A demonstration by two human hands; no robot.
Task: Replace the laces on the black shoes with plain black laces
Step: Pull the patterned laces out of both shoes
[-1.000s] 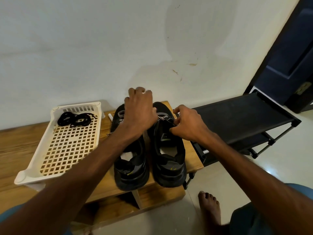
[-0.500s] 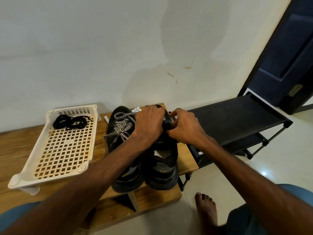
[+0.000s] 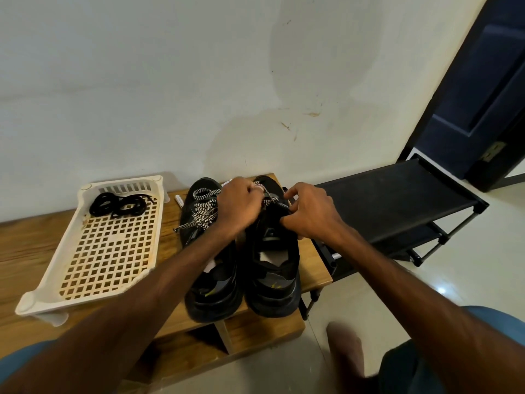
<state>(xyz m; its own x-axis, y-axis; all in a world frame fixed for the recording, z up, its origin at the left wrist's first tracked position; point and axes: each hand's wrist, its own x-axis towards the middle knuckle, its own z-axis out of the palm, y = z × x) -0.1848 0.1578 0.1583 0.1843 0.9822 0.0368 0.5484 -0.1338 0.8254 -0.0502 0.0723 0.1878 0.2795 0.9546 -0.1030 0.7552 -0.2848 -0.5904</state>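
Black shoes (image 3: 272, 297) were noted on bench (image 3: 167, 231) at 6 o'clock; the 3 o'clock shoe's patterned lace (image 3: 271, 199) was pinched between curled fingers of left hand (image 3: 241, 207) and right hand (image 3: 311, 216). Eyelet-by-eyelet loosening was judged best.

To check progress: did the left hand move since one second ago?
Yes. The left hand shifted right, off the patterned laces of the left shoe, toward the right shoe.

Passage within my reach: strip of bare bench (image 3: 169, 251) between tray (image 3: 125, 189) and left shoe (image 3: 213, 294). Obstacles: wall (image 3: 170, 95) just behind the toes; black rack (image 3: 397, 200) beside right shoe (image 3: 272, 282).
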